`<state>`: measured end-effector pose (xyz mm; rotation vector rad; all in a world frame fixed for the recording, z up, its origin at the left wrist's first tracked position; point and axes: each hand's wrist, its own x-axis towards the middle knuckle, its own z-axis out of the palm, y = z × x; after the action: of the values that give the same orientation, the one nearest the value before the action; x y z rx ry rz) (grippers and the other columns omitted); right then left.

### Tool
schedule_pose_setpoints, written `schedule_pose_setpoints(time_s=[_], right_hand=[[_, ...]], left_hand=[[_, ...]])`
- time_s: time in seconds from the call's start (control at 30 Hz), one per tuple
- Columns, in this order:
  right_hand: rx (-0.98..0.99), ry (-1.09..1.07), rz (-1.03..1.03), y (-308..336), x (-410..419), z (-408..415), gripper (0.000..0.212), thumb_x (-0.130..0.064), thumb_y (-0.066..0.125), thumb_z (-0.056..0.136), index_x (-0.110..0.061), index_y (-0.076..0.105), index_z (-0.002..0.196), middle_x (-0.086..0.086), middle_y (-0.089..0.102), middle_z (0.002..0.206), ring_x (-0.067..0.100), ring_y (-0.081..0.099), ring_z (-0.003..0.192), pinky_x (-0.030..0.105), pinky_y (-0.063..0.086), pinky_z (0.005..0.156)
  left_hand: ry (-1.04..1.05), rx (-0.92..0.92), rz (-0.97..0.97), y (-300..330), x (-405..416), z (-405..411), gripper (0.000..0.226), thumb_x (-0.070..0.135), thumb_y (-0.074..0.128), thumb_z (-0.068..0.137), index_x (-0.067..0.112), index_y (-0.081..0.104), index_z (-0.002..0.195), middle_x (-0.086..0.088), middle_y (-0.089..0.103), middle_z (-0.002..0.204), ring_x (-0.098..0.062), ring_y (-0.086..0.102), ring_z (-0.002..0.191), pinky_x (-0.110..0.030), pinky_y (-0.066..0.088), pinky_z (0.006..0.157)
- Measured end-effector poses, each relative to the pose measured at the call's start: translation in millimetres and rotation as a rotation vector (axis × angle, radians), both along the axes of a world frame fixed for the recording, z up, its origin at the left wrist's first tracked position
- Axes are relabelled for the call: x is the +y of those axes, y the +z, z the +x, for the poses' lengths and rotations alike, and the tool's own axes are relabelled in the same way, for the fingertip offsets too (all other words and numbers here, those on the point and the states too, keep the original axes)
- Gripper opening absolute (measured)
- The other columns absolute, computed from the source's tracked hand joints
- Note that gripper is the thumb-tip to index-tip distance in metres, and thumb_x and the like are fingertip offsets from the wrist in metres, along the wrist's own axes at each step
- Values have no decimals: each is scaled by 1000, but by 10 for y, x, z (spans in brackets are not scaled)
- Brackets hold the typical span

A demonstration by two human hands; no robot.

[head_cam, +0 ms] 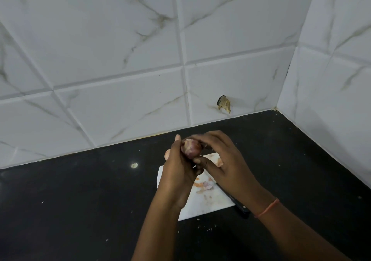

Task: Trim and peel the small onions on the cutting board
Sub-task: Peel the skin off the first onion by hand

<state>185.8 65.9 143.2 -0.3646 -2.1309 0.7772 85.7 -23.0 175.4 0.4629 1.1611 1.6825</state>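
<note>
Both forearms reaching in over the counter (pixel 80 190); left hand (pixel 178 172) cupping a small onion (pixel 190 148), right hand (pixel 218 156) pinching its top, above the cutting board (pixel 208 202) and knife (pixel 236 202).

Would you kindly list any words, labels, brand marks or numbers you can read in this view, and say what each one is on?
None: no readable text anywhere in this view.
The tiled wall shows only grey veining.
The cutting board, knife handle and wrist band carry no visible lettering.
The onion, held in the left hand and right hand, is unmarked.
</note>
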Motion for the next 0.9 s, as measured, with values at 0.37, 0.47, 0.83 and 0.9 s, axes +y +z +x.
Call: schedule_pose_setpoints(time_s=[0.37,0.47,0.83,0.9], right_hand=[[99,-83,-163,38,-48,11,21,-10,73,83,-19,67,102,-12,63,95,7,61,91,12,47,75],[68,1,-155,65,-35,22,32,-15,69,84,-17,66,115,-8,59,105,8,60,97,12,49,78],[-63,74,-201,158,4,82,25,-6,76,80,-20,61,95,-9,56,97,11,59,87,20,51,72],[-87,104,-202,169,9,85,20,-8,73,83,-20,60,90,-8,55,93,12,58,85,22,51,73]], left_hand=[[69,-38,76,-98,8,-18,27,19,33,101,14,57,114,-9,61,90,-15,50,70,-32,35,60],[35,-25,113,-77,-12,-34,24,20,44,93,14,57,111,-7,64,91,-16,54,75,-31,33,60],[22,80,82,-115,-69,-37,24,12,41,92,18,59,107,-8,65,93,-16,51,75,-31,31,59],[-1,83,89,-109,-70,-39,36,10,47,74,18,57,108,-9,62,91,-18,51,76,-31,33,57]])
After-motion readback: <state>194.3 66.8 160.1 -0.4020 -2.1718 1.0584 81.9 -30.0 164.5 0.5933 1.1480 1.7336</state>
